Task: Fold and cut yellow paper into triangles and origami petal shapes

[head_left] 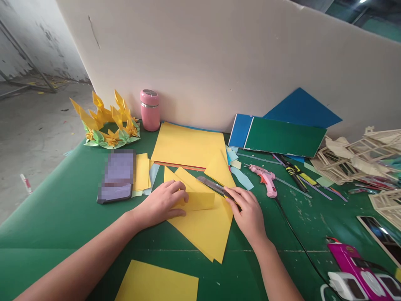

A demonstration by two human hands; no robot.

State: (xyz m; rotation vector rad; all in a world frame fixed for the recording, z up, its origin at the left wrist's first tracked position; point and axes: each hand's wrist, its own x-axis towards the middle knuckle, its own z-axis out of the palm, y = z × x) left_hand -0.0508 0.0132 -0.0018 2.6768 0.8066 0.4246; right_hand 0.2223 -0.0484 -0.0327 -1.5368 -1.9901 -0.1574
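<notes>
One folded yellow strip: lying between the hands on larger yellow sheets, long axis running left-right. Left hand, nearer: curling over its left end, pinch uncertain. Right hand: gripping a cutter knife, blade pointing far-left.

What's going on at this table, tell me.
The left hand rests on a folded yellow piece lying over some yellow sheets. The right hand holds a cutter, tip pointing away over the paper; whether it touches is hard to tell. A pink glue gun lies unheld to the right on the green table, and paper flowers stand at the far left.
</notes>
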